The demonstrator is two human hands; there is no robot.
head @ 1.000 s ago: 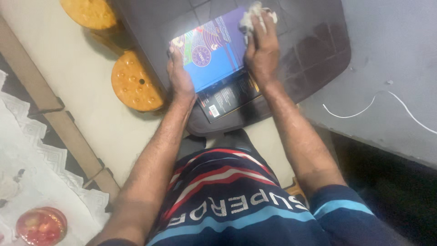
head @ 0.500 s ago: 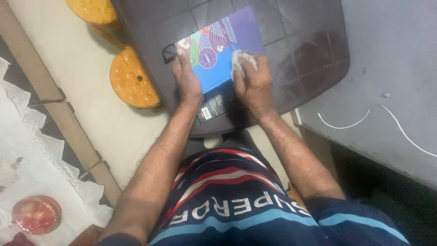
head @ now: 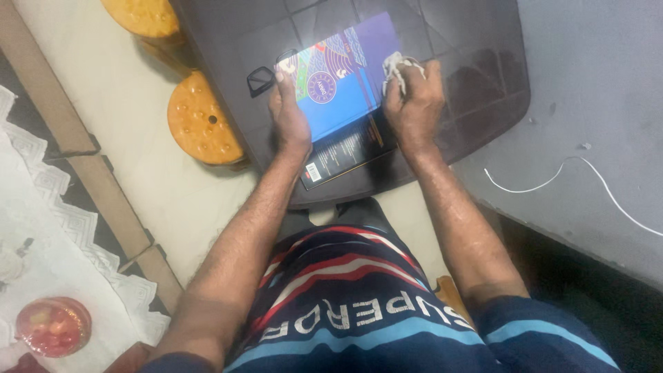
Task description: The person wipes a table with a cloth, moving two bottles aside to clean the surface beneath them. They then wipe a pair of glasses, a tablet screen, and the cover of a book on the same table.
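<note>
On the dark bench (head: pixel 483 76), the book (head: pixel 345 90) lies flat. The right hand (head: pixel 414 103), clenched on a white rag (head: pixel 397 65), has moved from mid-cover to the right edge. The left hand (head: pixel 290 114) presses the left edge, holding nothing. Wiping appears ongoing.

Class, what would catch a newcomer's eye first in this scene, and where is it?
The bright blue and purple book on the dark brown table stands out first. The left hand presses its left edge, while the right hand holds a white cloth at its right edge. Left of the table stand orange stools.
</note>
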